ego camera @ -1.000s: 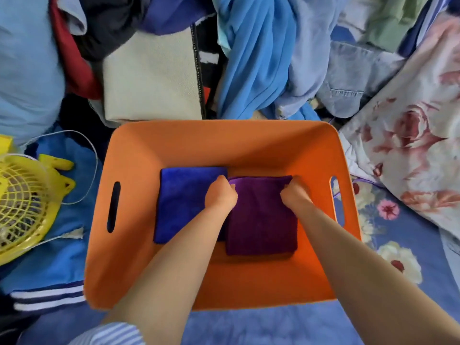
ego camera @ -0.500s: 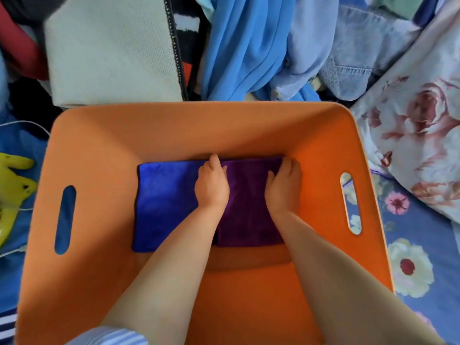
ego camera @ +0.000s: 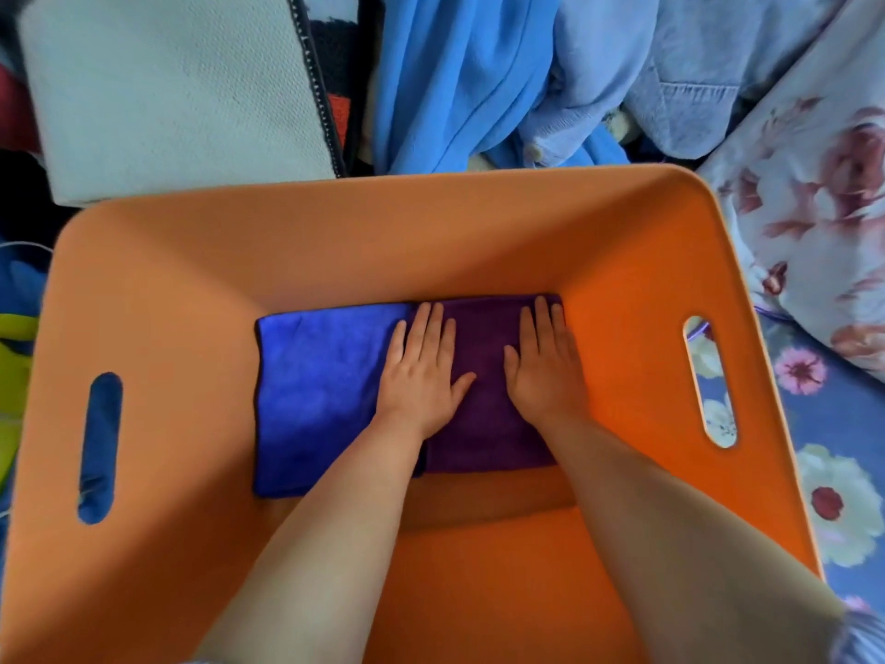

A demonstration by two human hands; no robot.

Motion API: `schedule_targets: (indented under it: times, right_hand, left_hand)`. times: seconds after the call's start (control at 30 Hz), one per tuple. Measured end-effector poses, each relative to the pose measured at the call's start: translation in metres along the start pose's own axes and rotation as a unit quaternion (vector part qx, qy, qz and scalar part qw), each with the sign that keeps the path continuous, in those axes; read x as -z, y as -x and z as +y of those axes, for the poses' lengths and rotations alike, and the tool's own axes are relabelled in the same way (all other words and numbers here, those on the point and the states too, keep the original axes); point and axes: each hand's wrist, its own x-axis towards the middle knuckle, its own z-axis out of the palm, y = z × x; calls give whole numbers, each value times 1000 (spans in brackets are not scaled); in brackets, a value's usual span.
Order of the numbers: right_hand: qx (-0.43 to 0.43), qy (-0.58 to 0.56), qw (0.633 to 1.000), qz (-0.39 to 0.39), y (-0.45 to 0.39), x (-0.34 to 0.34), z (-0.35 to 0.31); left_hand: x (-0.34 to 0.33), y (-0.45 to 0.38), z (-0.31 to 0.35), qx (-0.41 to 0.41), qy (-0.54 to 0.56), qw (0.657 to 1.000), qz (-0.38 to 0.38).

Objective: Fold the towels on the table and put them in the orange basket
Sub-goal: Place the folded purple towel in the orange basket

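**Operator:** Both hands are lying flat with straight fingers, holding nothing. The left hand [ego camera: 421, 376] is pressing where the purple towel [ego camera: 483, 414] is meeting the blue towel [ego camera: 316, 395]; the right hand [ego camera: 543, 371] is pressing the purple towel's right side.

**Checker:** Where are the towels sitting?

**Operator:** Both are lying folded, side by side and touching, on the floor of the orange basket [ego camera: 335, 232], against its far wall. The purple one is reaching the right-hand corner.

**Checker:** How far is the task progressing?

**Operator:** Judging from this view, two towels are already folded and stowed, and the hands are only smoothing the second one down. No further loose towel is showing plainly, so what is remaining cannot be confirmed.

**Checker:** And the surroundings?

**Operator:** No bare table is showing. A flowered blue sheet [ego camera: 814, 424] is lying to the right of the basket. Behind it, clothes are piling up: a cream knit piece [ego camera: 177, 93], a bright blue garment [ego camera: 445, 74] and a pale denim shirt [ego camera: 680, 79]. Something yellow-green [ego camera: 14, 337] is peeking in at the left edge.
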Motion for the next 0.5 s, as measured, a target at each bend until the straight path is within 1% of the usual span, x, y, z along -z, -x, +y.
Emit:
schedule_targets:
  times: [0.1,0.23,0.37,0.5]
  right_hand:
    - [-2,8,1000,-27,-1,5,-1]
    - [1,23,997,-76,2,28,-6]
    - [68,79,992,-71,17,71,-18]
    - [120,77,989,-31,43,132,-33]
  left_hand:
    - [6,0,1,2,-2,1000,-26]
    - [32,3,0,1,5,997,-83]
    - [73,23,7,38,43,997,-57]
    - [130,48,16,41,16,999,-25]
